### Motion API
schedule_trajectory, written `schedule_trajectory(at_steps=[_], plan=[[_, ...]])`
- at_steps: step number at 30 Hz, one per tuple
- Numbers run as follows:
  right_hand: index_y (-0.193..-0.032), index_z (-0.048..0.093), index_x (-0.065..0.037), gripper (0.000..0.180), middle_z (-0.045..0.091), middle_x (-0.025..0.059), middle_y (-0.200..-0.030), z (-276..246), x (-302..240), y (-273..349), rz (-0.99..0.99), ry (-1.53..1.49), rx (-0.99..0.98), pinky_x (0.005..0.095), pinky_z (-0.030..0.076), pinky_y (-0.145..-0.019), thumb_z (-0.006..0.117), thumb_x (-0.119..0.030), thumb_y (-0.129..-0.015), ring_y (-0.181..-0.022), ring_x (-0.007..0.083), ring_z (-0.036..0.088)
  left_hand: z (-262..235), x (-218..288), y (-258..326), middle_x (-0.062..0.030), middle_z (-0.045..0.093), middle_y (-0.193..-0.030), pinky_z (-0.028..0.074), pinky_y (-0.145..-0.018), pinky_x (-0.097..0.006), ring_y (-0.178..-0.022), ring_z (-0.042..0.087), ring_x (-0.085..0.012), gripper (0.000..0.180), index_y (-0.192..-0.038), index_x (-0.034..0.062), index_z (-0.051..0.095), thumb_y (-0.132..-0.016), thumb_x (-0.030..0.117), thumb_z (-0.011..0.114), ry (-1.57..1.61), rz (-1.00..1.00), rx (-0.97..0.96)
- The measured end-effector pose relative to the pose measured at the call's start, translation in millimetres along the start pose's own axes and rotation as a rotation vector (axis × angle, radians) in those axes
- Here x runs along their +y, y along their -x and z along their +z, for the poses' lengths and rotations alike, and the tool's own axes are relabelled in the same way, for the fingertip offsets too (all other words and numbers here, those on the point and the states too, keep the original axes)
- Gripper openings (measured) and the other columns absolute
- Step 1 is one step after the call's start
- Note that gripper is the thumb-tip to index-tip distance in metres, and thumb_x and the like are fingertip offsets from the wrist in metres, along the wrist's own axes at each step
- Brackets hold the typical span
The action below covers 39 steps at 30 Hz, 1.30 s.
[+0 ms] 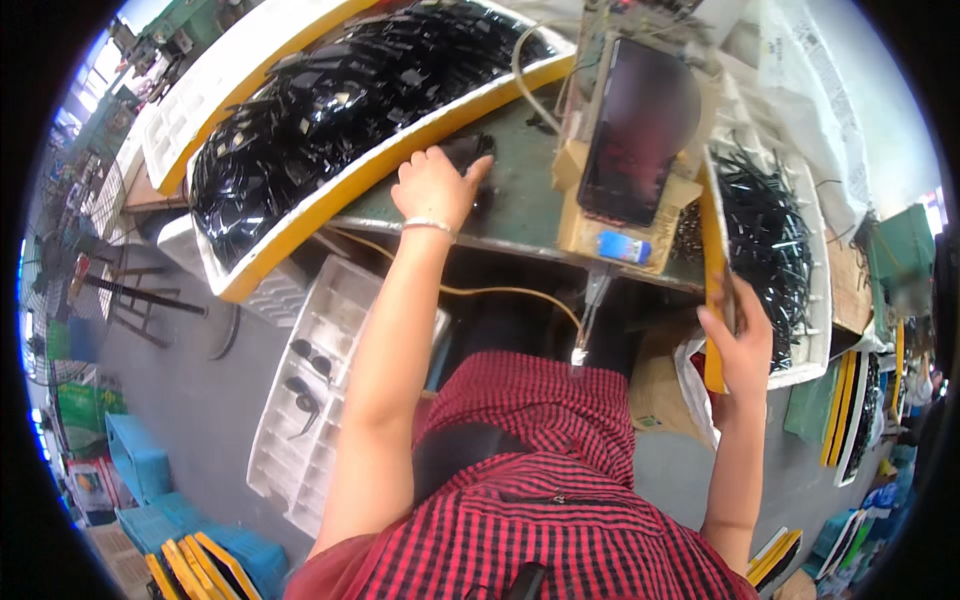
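Note:
At the front edge of the green workbench [525, 185], my left hand [437, 188] is closed with its thumb out to the right. It is on a glossy black piece [468, 152] that looks like a sunglasses front, partly hidden by the fingers. Beside it is the long yellow-edged white tray [415, 135], heaped with shiny black sunglasses fronts [350, 95]. My right hand [742, 340] is at the yellow edge of another white tray [815, 300], which holds thin black temple arms [765, 240]. Its fingers are blurred, so what they hold is unclear.
A phone [630, 130] leans on a cardboard piece above a small blue-labelled container [623, 247]. Below left, a white slotted tray [300, 450] holds two pairs of sunglasses [303, 398]. A cord [500, 291] hangs under the bench. Blue crates [140, 455] stand further left.

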State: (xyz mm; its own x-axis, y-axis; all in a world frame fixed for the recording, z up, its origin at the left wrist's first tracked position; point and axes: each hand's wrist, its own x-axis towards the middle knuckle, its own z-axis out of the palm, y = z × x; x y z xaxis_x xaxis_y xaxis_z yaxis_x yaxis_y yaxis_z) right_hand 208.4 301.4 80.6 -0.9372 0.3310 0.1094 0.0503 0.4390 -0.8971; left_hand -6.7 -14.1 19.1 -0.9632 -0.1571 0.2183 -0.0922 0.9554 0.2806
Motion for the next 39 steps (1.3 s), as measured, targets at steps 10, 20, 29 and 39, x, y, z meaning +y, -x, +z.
schedule_trajectory(at_steps=[10, 20, 29, 39], plan=[[-0.121, 0.044, -0.002, 0.040, 0.061, 0.0183, -0.096, 50, 53, 155, 1.006, -0.991, -0.212, 0.0477, 0.051, -0.087, 0.059, -0.014, -0.086, -0.093, 0.0307, 0.062, 6, -322, 165, -0.0158, 0.068, -0.085, 0.049, -0.075, -0.037, -0.081, 0.066, -0.0284, 0.026, -0.094, 0.0011, 0.066, -0.089, 0.026, 0.061, 0.169, -0.510, 0.122], [-0.119, 0.046, -0.001, 0.038, 0.061, 0.0166, -0.096, 63, 36, 128, 0.934, -0.729, -0.225, 0.0409, 0.055, -0.080, 0.057, -0.006, -0.083, -0.088, 0.0271, 0.063, 178, -445, 238, -0.0210, 0.066, -0.113, 0.048, -0.091, -0.038, -0.109, 0.061, -0.0357, 0.034, -0.112, 0.0108, 0.067, -0.079, 0.017, 0.058, 0.051, -0.693, -0.569], [-0.116, 0.046, -0.002, 0.032, 0.057, 0.0116, -0.081, 67, 21, 143, 0.758, -0.708, 0.005, 0.0359, 0.049, -0.066, 0.056, -0.006, -0.086, -0.072, 0.0217, 0.057, 72, -398, 259, -0.0198, 0.066, -0.088, 0.047, -0.077, -0.043, -0.085, 0.062, -0.0381, 0.020, -0.091, 0.0012, 0.065, -0.090, 0.017, 0.053, 0.237, -0.584, -0.363], [-0.122, 0.053, 0.010, 0.048, 0.052, -0.0011, -0.066, 77, -31, 87, 0.291, -0.602, -0.541, 0.0233, 0.038, -0.053, 0.063, -0.021, -0.086, -0.055, 0.0079, 0.049, -151, -149, 182, -0.0124, 0.055, -0.080, 0.046, -0.063, -0.036, -0.072, 0.057, -0.0324, 0.009, -0.083, 0.0017, 0.059, -0.078, -0.005, 0.060, 0.653, 0.494, -0.626]])
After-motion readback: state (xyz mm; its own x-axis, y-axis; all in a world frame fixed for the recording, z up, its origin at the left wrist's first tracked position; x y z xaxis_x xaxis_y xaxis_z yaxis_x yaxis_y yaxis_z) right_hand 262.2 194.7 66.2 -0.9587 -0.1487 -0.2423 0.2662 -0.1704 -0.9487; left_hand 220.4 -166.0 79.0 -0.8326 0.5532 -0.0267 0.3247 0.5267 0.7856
